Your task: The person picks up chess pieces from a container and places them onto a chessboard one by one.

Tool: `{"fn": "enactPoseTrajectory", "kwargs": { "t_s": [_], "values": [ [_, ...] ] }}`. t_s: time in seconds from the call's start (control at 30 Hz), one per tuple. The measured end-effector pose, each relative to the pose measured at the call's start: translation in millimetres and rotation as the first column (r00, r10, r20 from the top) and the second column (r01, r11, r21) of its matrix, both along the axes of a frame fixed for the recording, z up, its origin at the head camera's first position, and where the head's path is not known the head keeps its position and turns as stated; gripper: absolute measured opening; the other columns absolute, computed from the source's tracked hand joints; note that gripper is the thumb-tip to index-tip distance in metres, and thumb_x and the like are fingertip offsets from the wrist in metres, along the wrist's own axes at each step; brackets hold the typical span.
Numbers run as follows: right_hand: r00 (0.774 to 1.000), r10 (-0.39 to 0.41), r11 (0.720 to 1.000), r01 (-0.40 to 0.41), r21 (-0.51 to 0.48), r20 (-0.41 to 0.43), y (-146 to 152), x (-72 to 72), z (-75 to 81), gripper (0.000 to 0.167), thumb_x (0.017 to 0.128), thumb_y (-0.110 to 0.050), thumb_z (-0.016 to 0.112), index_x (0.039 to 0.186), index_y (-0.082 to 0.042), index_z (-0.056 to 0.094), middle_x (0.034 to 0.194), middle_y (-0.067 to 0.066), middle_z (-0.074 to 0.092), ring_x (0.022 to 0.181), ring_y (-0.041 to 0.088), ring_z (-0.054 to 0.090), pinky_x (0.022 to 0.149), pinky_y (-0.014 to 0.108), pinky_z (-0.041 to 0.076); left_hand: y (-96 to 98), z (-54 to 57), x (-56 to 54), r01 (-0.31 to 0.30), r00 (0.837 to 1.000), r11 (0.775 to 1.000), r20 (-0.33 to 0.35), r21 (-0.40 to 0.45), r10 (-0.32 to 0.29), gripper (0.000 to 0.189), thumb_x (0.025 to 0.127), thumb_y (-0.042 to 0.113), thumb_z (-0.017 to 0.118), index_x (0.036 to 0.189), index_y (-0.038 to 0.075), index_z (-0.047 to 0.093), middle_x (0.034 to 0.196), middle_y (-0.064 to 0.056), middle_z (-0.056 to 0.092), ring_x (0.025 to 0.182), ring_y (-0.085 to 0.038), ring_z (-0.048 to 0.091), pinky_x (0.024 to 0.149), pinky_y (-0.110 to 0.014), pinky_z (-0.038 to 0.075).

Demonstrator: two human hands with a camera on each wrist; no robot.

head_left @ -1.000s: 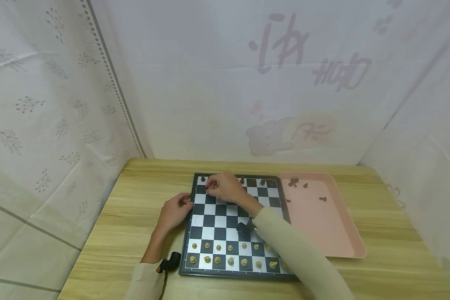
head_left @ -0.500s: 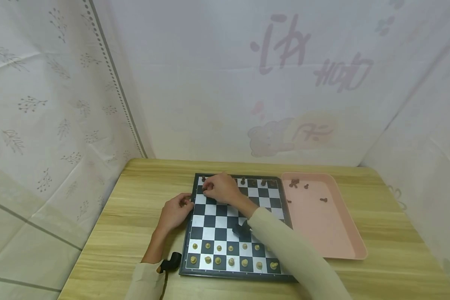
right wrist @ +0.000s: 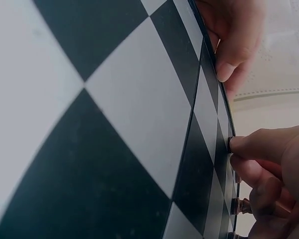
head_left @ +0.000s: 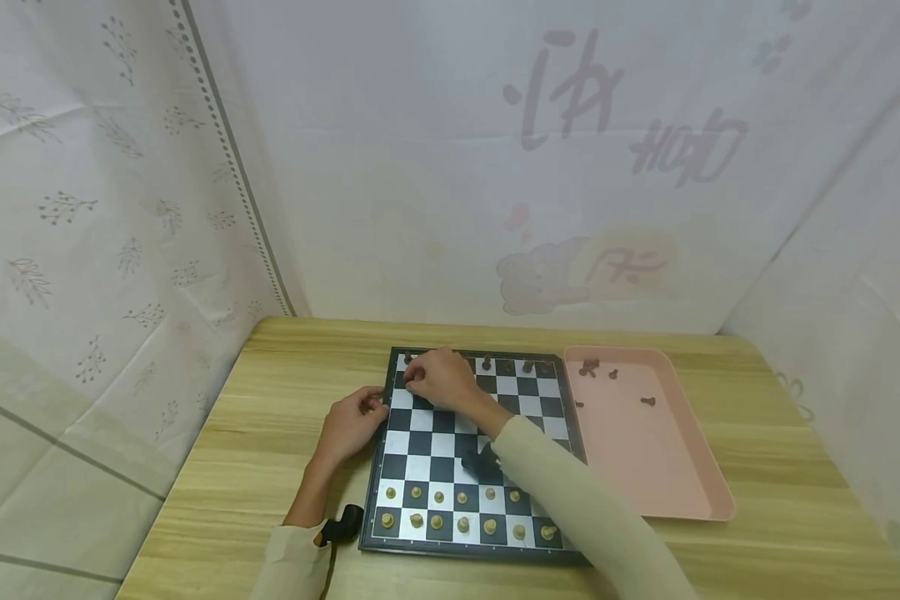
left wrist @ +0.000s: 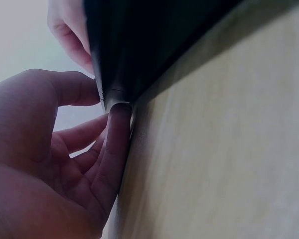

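Pinching a small dark chess piece (right wrist: 230,144), mostly hidden between nearly touching fingertips, your right hand (head_left: 442,379) sits over far-left squares of the flat, black-framed chessboard (head_left: 431,443), checkered black and white; your left hand (head_left: 351,423) grips the board's left edge between thumb and fingers.

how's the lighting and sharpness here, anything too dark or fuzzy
Head view: evenly bright, but the brown chess pieces in the pink tray look small and soft; left wrist view: dim, the chessboard nearly black, its shadow on the wooden table; right wrist view: also dim, white squares looking grey.
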State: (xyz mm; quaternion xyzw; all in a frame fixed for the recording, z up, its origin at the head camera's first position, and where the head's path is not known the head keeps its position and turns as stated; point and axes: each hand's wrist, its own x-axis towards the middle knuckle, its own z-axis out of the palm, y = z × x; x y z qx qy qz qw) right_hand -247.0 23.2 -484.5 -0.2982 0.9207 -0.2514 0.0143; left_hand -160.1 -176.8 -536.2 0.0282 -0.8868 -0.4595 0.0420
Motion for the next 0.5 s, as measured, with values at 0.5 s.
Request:
{"fn": "enactPoseTrajectory", "kwargs": {
  "t_s": [0.5],
  "values": [
    [0.999,-0.044,0.998,0.044,-0.053,-0.001,37.3,4.7,18.3,0.009,0.094,-0.022,0.085,0.101,-0.016,0.085,0.079,-0.012,0.071,0.073,0.007,0.062,0.066,0.03,0.05,5.9,14.1,4.9,-0.034,0.996,0.999,0.083,-0.025,0.036,0.041,0.098,0.021,0.071,0.135,0.002,0.075,0.1,-0.004,0.076,0.083,-0.018,0.065,0.079,-0.039,0.049]
  ]
}}
